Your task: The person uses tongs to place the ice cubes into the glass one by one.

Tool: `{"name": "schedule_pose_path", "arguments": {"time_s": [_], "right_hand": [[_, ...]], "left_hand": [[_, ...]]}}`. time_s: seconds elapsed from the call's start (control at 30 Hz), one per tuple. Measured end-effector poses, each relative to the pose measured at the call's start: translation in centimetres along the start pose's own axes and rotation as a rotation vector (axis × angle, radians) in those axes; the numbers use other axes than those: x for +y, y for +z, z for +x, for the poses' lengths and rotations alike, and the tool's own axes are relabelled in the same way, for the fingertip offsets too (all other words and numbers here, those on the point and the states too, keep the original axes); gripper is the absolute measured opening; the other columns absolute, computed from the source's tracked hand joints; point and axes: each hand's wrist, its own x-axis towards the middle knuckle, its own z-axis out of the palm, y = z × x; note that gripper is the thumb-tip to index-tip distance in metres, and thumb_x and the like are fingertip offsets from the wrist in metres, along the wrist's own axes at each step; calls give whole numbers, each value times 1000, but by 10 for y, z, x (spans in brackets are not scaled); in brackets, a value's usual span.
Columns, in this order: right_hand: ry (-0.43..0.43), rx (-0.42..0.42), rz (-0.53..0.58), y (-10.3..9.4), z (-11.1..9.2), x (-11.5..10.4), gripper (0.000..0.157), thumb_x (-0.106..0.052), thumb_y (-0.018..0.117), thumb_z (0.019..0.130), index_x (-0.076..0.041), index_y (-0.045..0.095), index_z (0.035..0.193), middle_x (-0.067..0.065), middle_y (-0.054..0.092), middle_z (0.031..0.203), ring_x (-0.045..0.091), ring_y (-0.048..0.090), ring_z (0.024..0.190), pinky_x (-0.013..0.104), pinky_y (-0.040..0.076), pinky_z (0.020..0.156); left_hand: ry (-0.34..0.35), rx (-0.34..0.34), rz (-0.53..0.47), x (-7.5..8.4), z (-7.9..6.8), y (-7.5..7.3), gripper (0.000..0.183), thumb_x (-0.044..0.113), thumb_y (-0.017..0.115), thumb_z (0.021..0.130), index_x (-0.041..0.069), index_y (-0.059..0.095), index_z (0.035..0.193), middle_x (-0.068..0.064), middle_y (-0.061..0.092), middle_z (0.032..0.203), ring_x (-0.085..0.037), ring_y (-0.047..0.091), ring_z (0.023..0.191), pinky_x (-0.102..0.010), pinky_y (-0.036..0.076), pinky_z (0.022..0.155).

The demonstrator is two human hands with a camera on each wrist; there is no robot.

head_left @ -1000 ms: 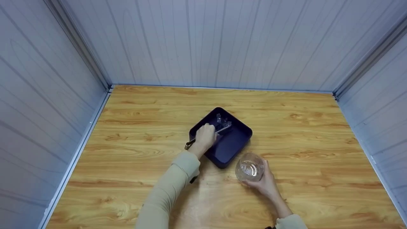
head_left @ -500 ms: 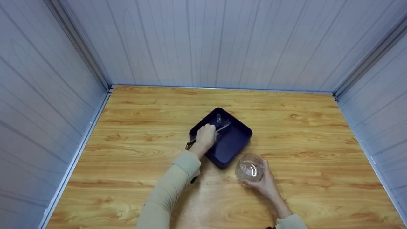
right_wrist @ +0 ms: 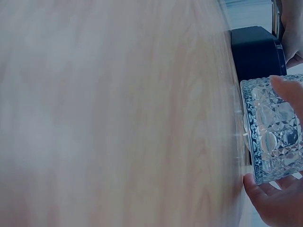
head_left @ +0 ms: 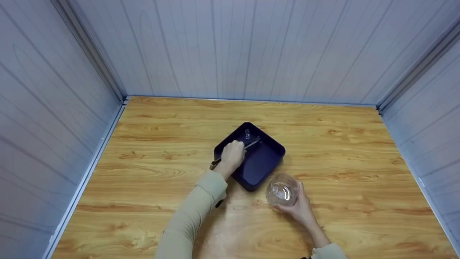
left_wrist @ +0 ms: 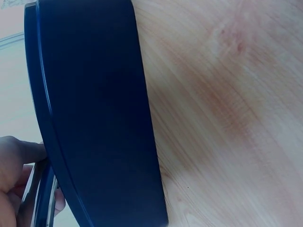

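Note:
My left hand (head_left: 233,154) grips a pair of metal tongs (head_left: 252,143) over a dark blue tray (head_left: 257,169). The tong tips point down into the tray's far right part, right at a small clear piece (head_left: 258,138). Another clear, ice-like piece (head_left: 247,135) lies near the tray's back corner. In the left wrist view, fingers curl round the tongs (left_wrist: 42,198) just beyond the tray wall (left_wrist: 99,113). My right hand (head_left: 300,208) holds a clear drinking glass (head_left: 282,190) at the tray's front right; the right wrist view shows its cut pattern (right_wrist: 277,127).
The tray sits at an angle on a wood-grain tabletop (head_left: 161,144). Pale panel walls (head_left: 230,50) enclose the table at the back and on both sides.
The tongs' arms have drawn closer together at the clear piece on the right. Both hands, the glass and the tray stay nearly where they were.

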Motion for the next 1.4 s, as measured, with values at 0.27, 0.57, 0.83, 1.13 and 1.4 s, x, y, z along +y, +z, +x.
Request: {"name": "schedule_pose_path", "arguments": {"time_s": [0.27, 0.57, 0.83, 1.13, 1.4], "right_hand": [[31, -2, 13, 4, 3, 25, 96, -17, 86, 51, -4, 32, 128, 23, 46, 121, 39, 43, 111, 50, 32, 92], [25, 1, 30, 2, 2, 11, 93, -11, 85, 51, 0, 32, 127, 25, 46, 120, 41, 44, 110, 52, 32, 92], [12, 0, 35, -1, 1, 0, 92, -6, 84, 51, 3, 32, 127, 26, 46, 119, 41, 43, 110, 52, 31, 92], [-24, 18, 43, 5, 3, 24, 94, -13, 86, 49, -3, 34, 127, 21, 48, 119, 37, 44, 111, 50, 32, 92], [-39, 30, 35, 5, 2, 26, 93, -13, 86, 48, -4, 35, 126, 20, 49, 117, 35, 46, 108, 48, 34, 90]], "left_hand": [[7, 6, 11, -1, 0, 0, 17, 16, 59, 83, 4, 66, 74, -12, 64, 77, -26, 62, 69, -36, 49, 58], [-26, 18, -42, -4, -3, 0, 18, 18, 61, 82, 4, 66, 73, -11, 64, 79, -27, 62, 70, -37, 49, 58], [-45, 50, -73, -5, -9, -1, 19, 20, 61, 81, 3, 67, 77, -12, 64, 80, -29, 62, 70, -39, 49, 59], [-74, 39, -73, 0, -15, -10, 20, 21, 60, 82, 4, 67, 77, -10, 63, 78, -28, 62, 70, -37, 49, 59], [-18, 96, -96, 1, -23, -18, 19, 20, 61, 82, 4, 64, 71, -9, 62, 75, -28, 62, 68, -37, 49, 57]]}}
